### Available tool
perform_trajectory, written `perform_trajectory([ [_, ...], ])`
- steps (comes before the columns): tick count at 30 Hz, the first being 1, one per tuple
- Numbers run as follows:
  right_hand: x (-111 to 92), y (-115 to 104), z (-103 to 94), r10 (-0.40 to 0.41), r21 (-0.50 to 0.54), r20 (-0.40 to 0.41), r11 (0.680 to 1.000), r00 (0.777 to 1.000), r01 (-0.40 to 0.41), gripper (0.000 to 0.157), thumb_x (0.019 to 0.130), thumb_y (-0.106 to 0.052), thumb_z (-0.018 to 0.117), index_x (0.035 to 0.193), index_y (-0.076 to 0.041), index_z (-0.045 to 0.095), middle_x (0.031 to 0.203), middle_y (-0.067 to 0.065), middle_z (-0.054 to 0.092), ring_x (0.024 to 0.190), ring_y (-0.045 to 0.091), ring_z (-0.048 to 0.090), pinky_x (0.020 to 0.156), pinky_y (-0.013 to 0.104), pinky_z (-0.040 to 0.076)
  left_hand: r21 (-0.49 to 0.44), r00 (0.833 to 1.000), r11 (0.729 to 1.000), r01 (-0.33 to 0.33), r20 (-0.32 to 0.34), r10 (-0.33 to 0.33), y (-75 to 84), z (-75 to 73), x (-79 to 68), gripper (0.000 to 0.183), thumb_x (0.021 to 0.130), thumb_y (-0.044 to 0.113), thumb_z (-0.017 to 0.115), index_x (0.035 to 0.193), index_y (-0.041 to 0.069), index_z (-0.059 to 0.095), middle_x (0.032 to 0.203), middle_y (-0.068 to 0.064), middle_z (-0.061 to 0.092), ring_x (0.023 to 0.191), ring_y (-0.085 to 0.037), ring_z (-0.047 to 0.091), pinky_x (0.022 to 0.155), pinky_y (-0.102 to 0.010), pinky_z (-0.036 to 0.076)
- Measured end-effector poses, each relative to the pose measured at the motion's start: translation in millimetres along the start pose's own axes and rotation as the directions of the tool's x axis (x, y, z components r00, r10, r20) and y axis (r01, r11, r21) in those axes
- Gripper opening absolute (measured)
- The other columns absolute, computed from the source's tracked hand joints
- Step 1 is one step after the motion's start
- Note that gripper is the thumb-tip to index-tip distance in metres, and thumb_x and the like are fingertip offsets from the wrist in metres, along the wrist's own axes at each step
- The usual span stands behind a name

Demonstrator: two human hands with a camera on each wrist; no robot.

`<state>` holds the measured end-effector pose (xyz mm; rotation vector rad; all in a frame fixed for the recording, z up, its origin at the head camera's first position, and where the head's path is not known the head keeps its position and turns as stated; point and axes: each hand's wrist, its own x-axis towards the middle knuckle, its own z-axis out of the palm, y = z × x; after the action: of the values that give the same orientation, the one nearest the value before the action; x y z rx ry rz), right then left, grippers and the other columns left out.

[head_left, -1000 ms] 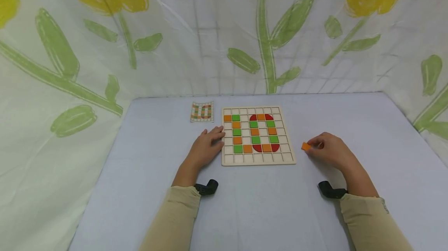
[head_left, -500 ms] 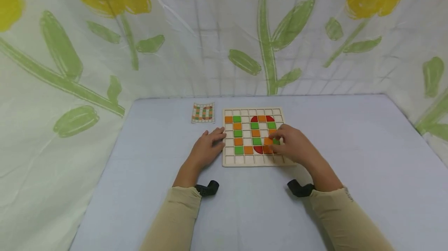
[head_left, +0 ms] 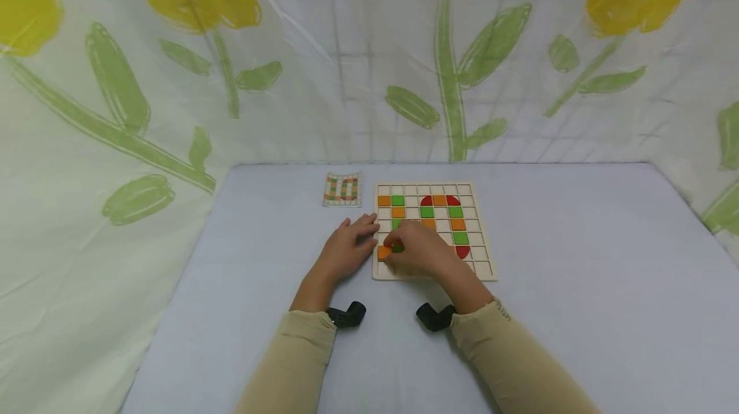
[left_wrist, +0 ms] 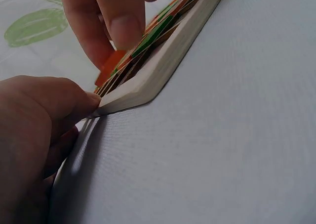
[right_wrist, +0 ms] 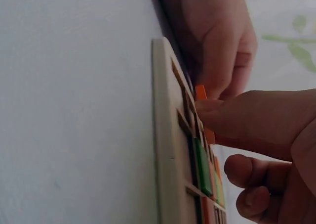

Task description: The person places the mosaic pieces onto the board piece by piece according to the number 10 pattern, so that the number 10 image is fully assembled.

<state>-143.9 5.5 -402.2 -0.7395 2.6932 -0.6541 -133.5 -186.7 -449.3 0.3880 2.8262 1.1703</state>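
Observation:
A pale wooden grid board [head_left: 478, 239] lies on the table, bearing orange and green square tiles and red curved pieces. Thumb and fingers of my right hand [head_left: 424, 248] pinch an orange square tile [head_left: 383, 253] at the leftmost column, second row from the bottom. The tile [right_wrist: 200, 92] stands tilted in the right wrist view, partly behind the thumb. My left hand [head_left: 348, 245] rests beside the board with relaxed fingers, its fingertips at the left edge. In the left wrist view its thumb [left_wrist: 81, 101] touches the board's corner. My right hand covers several lower tiles.
A small card [head_left: 342, 189] printed with a similar coloured grid lies behind the left hand, left of the board. A white cloth [head_left: 577, 260] covers the table, and a flower-painted curtain [head_left: 392, 48] hangs at its back edge.
My right hand has carried the orange tile from the table right of the board, leftward across it, to the leftmost column. My left hand has stayed at the board's left edge.

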Motion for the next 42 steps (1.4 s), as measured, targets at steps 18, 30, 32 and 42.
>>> perform_trajectory([
  [18, -1, -6, 2.8, 0.021, -0.092, -0.091, 0.995, 0.996, -0.029, 0.019, 0.085, -0.025, 0.075, 0.100, -0.015, 0.078, 0.096, -0.001, 0.070, 0.091, 0.018, 0.060, 0.082, 0.037, 0.054, 0.013, 0.999, 0.999, -0.038, -0.021, 0.038, 2.9, -4.7, 0.4, 0.037, 0.096, 0.020, 0.064, 0.131, 0.010, 0.064, 0.149, 0.003, 0.049, 0.140, -0.015, 0.043, 0.125, -0.041, 0.020],
  [30, -13, 14, -8.0, 0.052, -0.037, -0.179, 0.998, 0.982, -0.060, 0.022, 0.090, -0.026, 0.070, 0.107, -0.016, 0.077, 0.088, -0.002, 0.064, 0.081, 0.017, 0.054, 0.070, 0.032, 0.049, 0.002, 1.000, 1.000, -0.006, -0.005, 0.006, -1.3, -2.3, 0.7, 0.038, 0.096, 0.021, 0.063, 0.132, 0.012, 0.063, 0.150, 0.005, 0.048, 0.141, -0.013, 0.041, 0.126, -0.037, 0.017],
  [32, -22, 25, -14.3, 0.048, -0.039, -0.235, 0.998, 0.971, -0.059, 0.024, 0.090, -0.025, 0.069, 0.111, -0.015, 0.076, 0.089, 0.000, 0.064, 0.085, 0.020, 0.055, 0.072, 0.035, 0.050, -0.001, 1.000, 1.000, 0.002, -0.004, -0.002, -1.7, -2.0, -0.3, 0.038, 0.096, 0.021, 0.063, 0.133, 0.012, 0.063, 0.150, 0.005, 0.047, 0.142, -0.013, 0.041, 0.126, -0.037, 0.017],
  [42, -73, 82, -36.5, 0.162, 0.054, -0.384, 0.987, 0.909, -0.154, 0.048, 0.092, -0.029, 0.070, 0.133, -0.006, 0.060, 0.127, 0.019, 0.056, 0.120, 0.040, 0.047, 0.099, 0.058, 0.046, -0.032, 0.997, 0.996, 0.083, 0.011, -0.083, -12.1, -10.9, -5.3, 0.040, 0.097, 0.026, 0.061, 0.136, 0.016, 0.061, 0.151, 0.011, 0.045, 0.145, -0.013, 0.036, 0.126, -0.039, 0.017],
])
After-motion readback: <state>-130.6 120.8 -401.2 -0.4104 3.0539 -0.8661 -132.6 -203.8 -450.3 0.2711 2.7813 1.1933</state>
